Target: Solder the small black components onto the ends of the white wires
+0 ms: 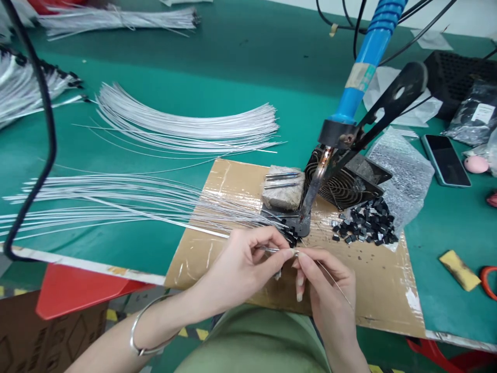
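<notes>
Close together over the cardboard, my two hands meet fingertip to fingertip. My left hand is closed in a pinch on the end of a thin white wire; the exact tip is hidden by the fingers. My right hand pinches at the same spot, and a fine bare-looking strand runs across its fingers. Just beyond the fingertips lie black connector ends of several white wires. Above them, a blue-handled soldering iron points down in a black stand, its tip by the metal base.
Behind the hands sit a grey block with metal pins and a small black fan. Loose black connectors are piled right, near a phone and a yellow sponge. A white wire bundle lies farther back; a black cable hangs left.
</notes>
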A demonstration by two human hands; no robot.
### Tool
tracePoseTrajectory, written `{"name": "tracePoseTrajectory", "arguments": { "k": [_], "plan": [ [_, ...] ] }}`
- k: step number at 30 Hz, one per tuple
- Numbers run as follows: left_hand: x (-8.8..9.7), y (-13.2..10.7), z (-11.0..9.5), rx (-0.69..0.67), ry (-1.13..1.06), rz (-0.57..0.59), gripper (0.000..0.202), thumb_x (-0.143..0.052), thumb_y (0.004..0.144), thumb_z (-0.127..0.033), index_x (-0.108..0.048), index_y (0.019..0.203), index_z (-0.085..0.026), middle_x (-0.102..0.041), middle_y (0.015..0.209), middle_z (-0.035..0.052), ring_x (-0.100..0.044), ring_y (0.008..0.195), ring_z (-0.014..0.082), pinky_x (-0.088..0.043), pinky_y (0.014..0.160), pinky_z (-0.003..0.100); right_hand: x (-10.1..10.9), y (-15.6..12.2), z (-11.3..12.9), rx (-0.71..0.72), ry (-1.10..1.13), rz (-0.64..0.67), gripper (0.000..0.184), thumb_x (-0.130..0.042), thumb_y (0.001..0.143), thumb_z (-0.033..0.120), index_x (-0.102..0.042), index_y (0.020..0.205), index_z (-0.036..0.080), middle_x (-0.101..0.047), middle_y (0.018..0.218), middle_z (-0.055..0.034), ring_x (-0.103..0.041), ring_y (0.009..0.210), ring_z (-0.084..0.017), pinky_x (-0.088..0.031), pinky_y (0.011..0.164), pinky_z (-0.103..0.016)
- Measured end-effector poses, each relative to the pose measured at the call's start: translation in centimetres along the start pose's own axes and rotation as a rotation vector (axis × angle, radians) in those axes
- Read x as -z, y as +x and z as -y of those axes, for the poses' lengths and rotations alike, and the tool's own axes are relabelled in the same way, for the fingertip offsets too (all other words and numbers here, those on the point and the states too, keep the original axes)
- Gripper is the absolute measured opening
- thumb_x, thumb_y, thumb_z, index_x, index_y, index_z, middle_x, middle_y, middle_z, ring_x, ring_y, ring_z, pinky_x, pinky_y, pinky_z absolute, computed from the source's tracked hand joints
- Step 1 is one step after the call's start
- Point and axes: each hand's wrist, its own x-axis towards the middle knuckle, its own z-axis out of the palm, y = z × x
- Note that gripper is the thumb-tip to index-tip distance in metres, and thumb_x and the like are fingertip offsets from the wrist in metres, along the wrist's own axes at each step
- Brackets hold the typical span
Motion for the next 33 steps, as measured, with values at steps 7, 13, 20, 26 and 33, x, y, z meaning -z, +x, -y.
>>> {"name": "tracePoseTrajectory", "arguments": {
  "k": [7,13,20,26,33],
  "plan": [
    [-0.2,-0.2,0.2,-0.014,0.052,-0.009,0.028,-0.066,0.091,-0.041,-0.072,0.081,-0.015,-0.064,0.066,0.0022,-0.040,0.055,0.0122,-0.027,0.051,0.026,0.1,0.0,0.2,-0.064,0.027,0.000,0.014,-0.086,0.093,0.038,-0.089,0.092,0.025,-0.078,0.074,-0.0023,-0.064,0.049,-0.010,-0.056,0.042,-0.018],
    [-0.1,0.0,0.0,-0.036,0.070,-0.011,0.028,-0.066,0.091,-0.039,-0.071,0.079,-0.015,-0.062,0.063,0.0011,-0.034,0.052,0.0102,-0.022,0.047,0.025,0.1,0.2,0.4,-0.100,0.057,0.016,0.012,-0.086,0.093,0.037,-0.090,0.091,0.026,-0.079,0.075,-0.0016,-0.063,0.049,-0.009,-0.055,0.042,-0.017],
    [0.1,-0.2,0.0,-0.068,0.093,0.005,0.025,-0.067,0.092,-0.034,-0.071,0.076,-0.015,-0.052,0.058,-0.0035,-0.027,0.050,0.0085,-0.017,0.045,0.023,0.0,0.7,1.3,-0.175,0.089,0.030,0.019,-0.089,0.086,0.039,-0.086,0.079,0.021,-0.075,0.067,-0.0014,-0.057,0.044,-0.010,-0.049,0.036,-0.020],
    [0.0,-0.1,0.3,-0.087,0.105,0.004,0.026,-0.065,0.093,-0.033,-0.073,0.078,-0.014,-0.057,0.059,-0.0018,-0.030,0.051,0.0089,-0.019,0.045,0.024,0.1,0.8,1.2,-0.220,0.115,0.030,0.022,-0.090,0.084,0.040,-0.086,0.077,0.020,-0.075,0.067,-0.0022,-0.058,0.044,-0.010,-0.052,0.038,-0.020],
    [-0.6,0.0,0.8,-0.152,0.118,-0.088,0.026,-0.064,0.095,-0.031,-0.076,0.078,-0.015,-0.063,0.061,0.0001,-0.035,0.052,0.0099,-0.025,0.047,0.024,-0.4,0.7,1.2,-0.207,0.188,-0.020,0.018,-0.094,0.081,0.040,-0.089,0.082,0.022,-0.075,0.068,-0.0018,-0.058,0.045,-0.009,-0.054,0.039,-0.017]
  ]
}}
